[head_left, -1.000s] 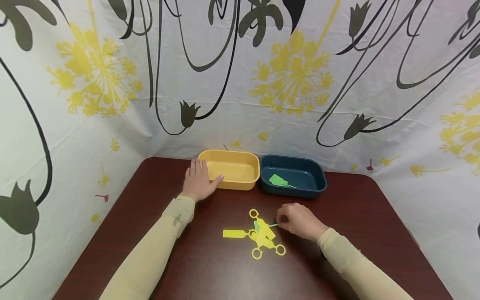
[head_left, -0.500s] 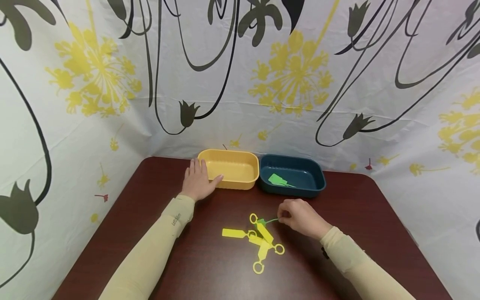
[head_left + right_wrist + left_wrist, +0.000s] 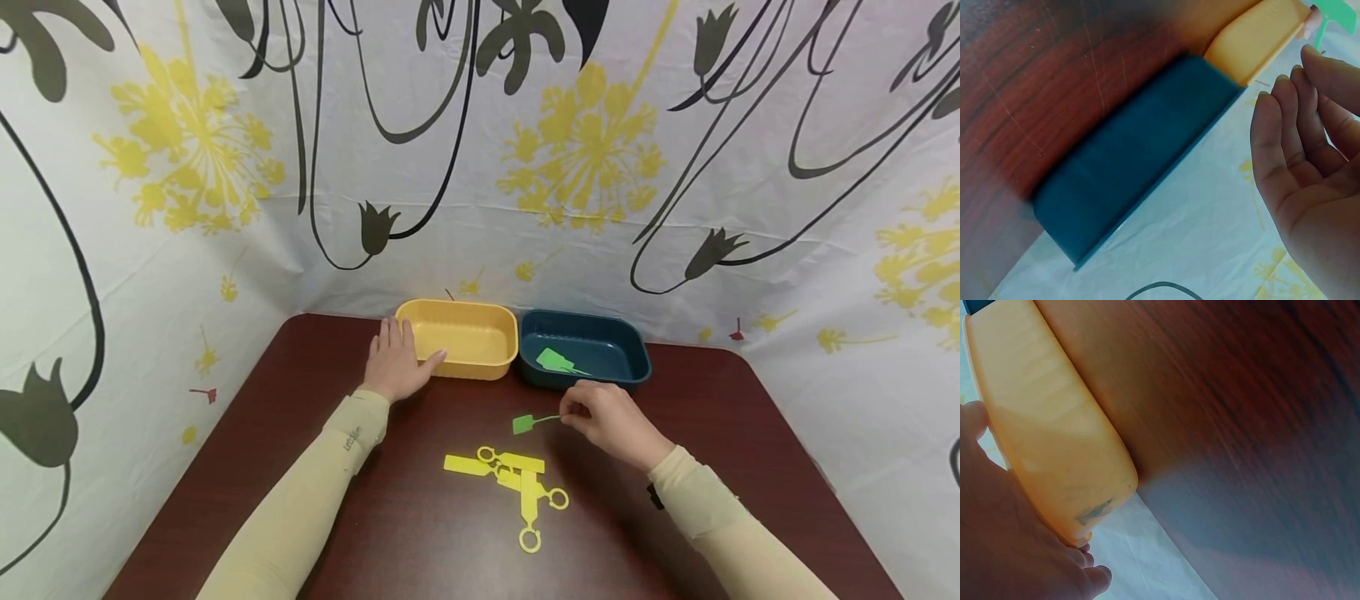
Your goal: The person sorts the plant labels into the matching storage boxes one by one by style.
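Note:
In the head view my right hand [image 3: 611, 421] pinches the thin tail of a green tag [image 3: 523, 424], a flat piece held above the table just in front of the blue bin. The right wrist view shows the same green tag [image 3: 1337, 15] past the fingertips. My left hand [image 3: 396, 362] rests with straight fingers on the left end of the yellow bin [image 3: 468, 371]. Several yellow ring-ended tags [image 3: 528, 500] lie overlapping on the table, nearer than the green one. More green tag [image 3: 555, 360] material lies inside the blue bin [image 3: 637, 362].
The two bins stand side by side at the back of the dark red-brown table [image 3: 420, 550]. Behind it hangs a white cloth [image 3: 450, 183] with grey and yellow plant prints, which also covers both sides.
My right hand has drawn the green tag out from among the yellow tags, moving up toward the blue bin. Some yellow tags have shifted and turned. The left hand has stayed put.

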`<state>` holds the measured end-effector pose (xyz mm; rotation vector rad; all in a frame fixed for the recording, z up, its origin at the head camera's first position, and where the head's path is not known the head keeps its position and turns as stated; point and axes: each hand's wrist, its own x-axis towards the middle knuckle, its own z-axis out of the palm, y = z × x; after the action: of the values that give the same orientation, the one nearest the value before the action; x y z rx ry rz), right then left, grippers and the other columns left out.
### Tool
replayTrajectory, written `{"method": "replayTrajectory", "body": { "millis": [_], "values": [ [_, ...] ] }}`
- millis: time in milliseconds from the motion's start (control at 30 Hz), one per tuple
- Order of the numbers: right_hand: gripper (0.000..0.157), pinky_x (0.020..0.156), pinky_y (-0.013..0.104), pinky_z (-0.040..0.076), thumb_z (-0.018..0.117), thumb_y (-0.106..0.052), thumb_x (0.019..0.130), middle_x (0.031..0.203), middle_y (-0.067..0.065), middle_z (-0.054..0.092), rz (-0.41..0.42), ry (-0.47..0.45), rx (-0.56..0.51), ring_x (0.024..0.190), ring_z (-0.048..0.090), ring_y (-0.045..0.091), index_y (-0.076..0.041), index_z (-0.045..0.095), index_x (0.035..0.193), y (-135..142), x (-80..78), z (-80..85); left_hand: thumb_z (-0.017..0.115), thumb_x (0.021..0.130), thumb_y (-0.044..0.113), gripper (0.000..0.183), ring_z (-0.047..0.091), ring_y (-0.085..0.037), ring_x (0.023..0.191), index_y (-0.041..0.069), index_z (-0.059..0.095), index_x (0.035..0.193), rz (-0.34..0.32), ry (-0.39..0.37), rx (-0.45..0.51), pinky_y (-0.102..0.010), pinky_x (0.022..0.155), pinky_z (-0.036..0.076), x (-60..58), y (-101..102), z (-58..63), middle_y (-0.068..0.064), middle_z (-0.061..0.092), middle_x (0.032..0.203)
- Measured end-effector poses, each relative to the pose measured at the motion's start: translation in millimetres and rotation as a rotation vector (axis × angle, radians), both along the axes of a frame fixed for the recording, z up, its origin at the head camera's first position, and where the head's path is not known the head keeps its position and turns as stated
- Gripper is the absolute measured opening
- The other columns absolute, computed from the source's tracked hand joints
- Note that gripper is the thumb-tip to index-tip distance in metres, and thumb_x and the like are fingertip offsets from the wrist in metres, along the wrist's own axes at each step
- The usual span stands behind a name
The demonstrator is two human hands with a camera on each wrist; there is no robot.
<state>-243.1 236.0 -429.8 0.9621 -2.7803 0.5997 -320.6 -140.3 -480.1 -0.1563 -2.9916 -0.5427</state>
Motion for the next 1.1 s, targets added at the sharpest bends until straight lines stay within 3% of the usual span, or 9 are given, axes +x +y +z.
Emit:
{"method": "replayTrajectory", "body": {
  "millis": [367,667,1100],
  "values": [
    [0.018,0.067,0.028,0.054,0.084,-0.010,0.083,0.084,-0.014,0.059,-0.008,0.083,-0.068,0.076,0.056,0.003,-0.022,0.073,0.090,1,-6.1,14.7,0.041,0.095,0.071,0.105,0.005,-0.044,0.151,-0.009,0.013,0.157,-0.002,0.017,-0.003,-0.058,0.118,0.012,2.1,1,0.7,-0.030,0.009,0.163],
    [0.016,0.070,0.029,0.055,0.082,-0.011,0.086,0.088,-0.014,0.060,-0.041,0.082,-0.093,0.077,0.057,0.004,-0.023,0.072,0.091,1,-13.0,28.7,0.040,0.095,0.072,0.106,0.005,-0.044,0.151,-0.008,0.012,0.157,0.001,0.013,-0.004,-0.058,0.119,0.012,1.7,0,1.4,-0.029,0.008,0.163],
    [0.014,0.071,0.031,0.055,0.081,-0.011,0.086,0.090,-0.011,0.061,-0.050,0.147,-0.119,0.079,0.060,0.006,-0.020,0.073,0.093,2,-24.8,35.9,0.035,0.094,0.076,0.108,0.002,-0.042,0.152,-0.007,0.010,0.158,0.008,0.000,-0.018,-0.056,0.119,0.009,-1.7,-1,-2.6,-0.029,0.006,0.164]
  ]
}}
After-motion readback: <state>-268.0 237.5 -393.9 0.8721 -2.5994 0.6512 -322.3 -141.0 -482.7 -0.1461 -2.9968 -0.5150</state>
